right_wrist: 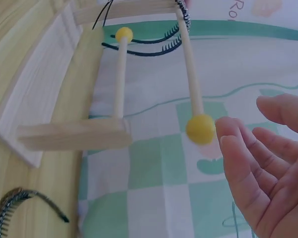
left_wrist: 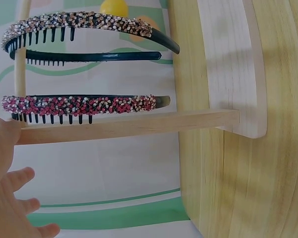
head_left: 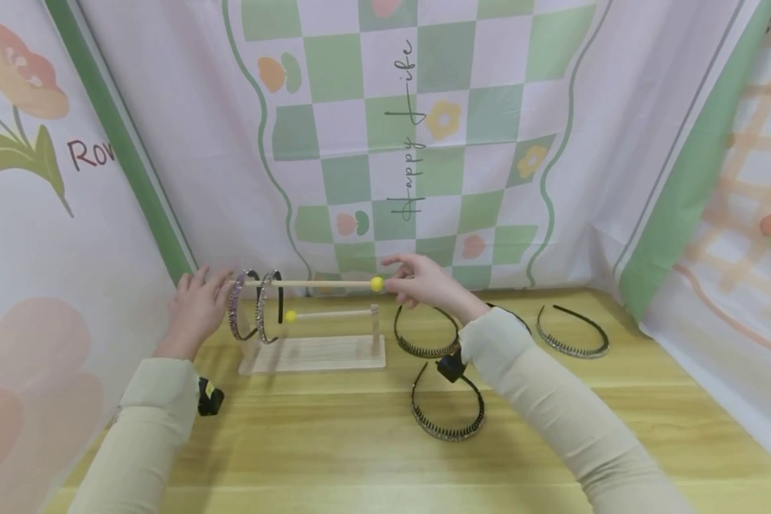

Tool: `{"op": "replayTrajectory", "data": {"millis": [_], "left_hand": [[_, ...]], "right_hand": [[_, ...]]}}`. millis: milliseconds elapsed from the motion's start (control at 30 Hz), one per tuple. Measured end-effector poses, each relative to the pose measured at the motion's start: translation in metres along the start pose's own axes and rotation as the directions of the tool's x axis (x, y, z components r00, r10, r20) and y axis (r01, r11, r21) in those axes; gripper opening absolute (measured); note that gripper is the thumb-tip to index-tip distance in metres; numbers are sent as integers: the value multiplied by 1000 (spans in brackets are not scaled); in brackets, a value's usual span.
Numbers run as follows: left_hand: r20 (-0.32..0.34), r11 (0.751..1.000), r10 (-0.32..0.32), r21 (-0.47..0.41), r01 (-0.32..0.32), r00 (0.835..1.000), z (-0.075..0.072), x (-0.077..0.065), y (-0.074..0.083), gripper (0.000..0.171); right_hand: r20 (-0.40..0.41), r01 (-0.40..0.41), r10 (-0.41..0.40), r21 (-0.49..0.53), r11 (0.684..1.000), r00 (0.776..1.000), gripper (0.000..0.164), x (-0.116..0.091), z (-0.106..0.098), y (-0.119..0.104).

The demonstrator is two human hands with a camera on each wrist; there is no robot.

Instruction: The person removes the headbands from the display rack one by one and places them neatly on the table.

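A wooden headband rack (head_left: 321, 353) has two rods with yellow ball ends. On its upper rod (head_left: 328, 284) hang two rhinestone headbands, a pink one (left_wrist: 84, 105) close by the post and a gold-and-silver one (left_wrist: 79, 21) farther along. My left hand (head_left: 195, 307) touches the top of the wooden post (left_wrist: 129, 126), its other fingers spread out. At the rod's free end, my right hand (head_left: 427, 285) has its fingertips right at the yellow ball (right_wrist: 201, 129). Fingers and thumb stand apart in the right wrist view, and the palm holds nothing.
Right of the rack, several black toothed headbands lie on the wooden table (head_left: 308, 457): one in front (head_left: 450, 432), one behind it (head_left: 424, 351), one far right (head_left: 575, 351) and another partly behind the right forearm. A printed curtain (head_left: 334, 128) stands at the back.
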State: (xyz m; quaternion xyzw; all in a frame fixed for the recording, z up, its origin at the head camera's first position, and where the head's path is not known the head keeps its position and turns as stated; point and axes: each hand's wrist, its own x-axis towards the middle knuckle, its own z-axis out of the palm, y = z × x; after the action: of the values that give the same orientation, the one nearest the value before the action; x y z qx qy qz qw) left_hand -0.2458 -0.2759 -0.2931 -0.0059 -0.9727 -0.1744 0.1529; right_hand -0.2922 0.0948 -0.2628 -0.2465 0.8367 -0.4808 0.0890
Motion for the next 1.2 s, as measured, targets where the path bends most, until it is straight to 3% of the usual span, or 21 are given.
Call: {"op": "replayTrajectory", "data": {"millis": [667,1200], "left_hand": [[-7,1000,4,2,-4,1000,1,0,-2,53],[-7,1000,3,-5,-3,1000,2,1,-4,52]], "right_hand": [[39,97,-96,-21,995,995,51,31,36,-38],[78,104,-103,-10,994,992,56,52,76,-62]]}}
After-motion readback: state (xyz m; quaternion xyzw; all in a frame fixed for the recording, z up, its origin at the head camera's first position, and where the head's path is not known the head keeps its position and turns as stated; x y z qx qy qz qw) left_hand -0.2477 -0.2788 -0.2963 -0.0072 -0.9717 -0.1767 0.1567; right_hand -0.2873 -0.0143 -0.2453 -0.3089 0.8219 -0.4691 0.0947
